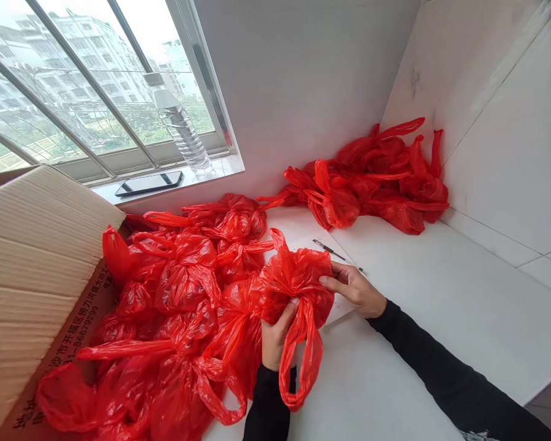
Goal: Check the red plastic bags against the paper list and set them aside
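Observation:
Between my two hands is a knotted red plastic bag (298, 275), raised over the table, one handle loop hanging toward me. My left hand (278, 331) grips it from below, thumb near the gathered middle. At the bag's right edge, my right hand (356, 288) pinches the plastic between thumb and fingers. What the bag contains is hidden by its folds. A large heap of similar tied red bags (183, 275) lies just left of my left hand. Beneath the held bag is a white sheet of paper (298, 222), with a black pen (329, 248) on it.
More red bags (376, 177) are piled in the back corner against the wall. An open cardboard box (46, 245) stands at the left. On the windowsill are a dark phone (149, 183) and a clear water bottle (183, 131). The white table (417, 306) extends to the right.

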The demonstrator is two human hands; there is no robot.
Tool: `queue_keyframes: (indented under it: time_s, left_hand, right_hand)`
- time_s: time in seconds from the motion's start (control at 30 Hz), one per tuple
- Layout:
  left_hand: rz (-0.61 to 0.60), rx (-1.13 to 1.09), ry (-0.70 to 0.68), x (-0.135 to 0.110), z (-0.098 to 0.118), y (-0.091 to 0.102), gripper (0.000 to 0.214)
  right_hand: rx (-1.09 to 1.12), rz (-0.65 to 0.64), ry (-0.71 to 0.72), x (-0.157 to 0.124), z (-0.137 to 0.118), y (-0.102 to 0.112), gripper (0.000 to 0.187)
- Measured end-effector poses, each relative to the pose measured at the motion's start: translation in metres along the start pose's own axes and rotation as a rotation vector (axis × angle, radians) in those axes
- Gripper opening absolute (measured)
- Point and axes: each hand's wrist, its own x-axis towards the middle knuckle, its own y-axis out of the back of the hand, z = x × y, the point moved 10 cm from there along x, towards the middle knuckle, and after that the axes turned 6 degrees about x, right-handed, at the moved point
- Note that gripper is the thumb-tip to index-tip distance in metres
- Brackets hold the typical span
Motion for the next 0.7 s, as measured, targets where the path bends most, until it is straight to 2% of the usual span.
queue_keyframes:
  time_s: [0.17, 0.37, 0.47, 0.6, 0.7]
  left_hand:
    - [-0.034, 0.021, 0.008, -0.006, -0.002, -0.012, 0.051]
    - [-0.099, -0.026, 0.052, -0.006, -0.016, -0.016, 0.056]
    - [-0.07, -0.022, 0.028, -0.005, -0.009, -0.015, 0.057]
    - [0.029, -0.024, 0.01, -0.006, 0.002, -0.007, 0.045]
    - [0.013, -0.102, 0.073, -0.007, -0.004, -0.006, 0.04]
  right_hand:
    - [0.008, 0.055, 0.046, 0.002, 0.0, 0.005, 0.031]
    - [-0.036, 0.125, 0.115, 0.002, -0.004, 0.011, 0.022]
    - [-0.064, 0.146, 0.132, 0.001, -0.008, 0.012, 0.024]
    - [-0.02, 0.08, 0.062, 0.001, -0.005, 0.004, 0.037]
    - [-0.043, 0.0, -0.014, 0.0, 0.002, -0.005, 0.043]
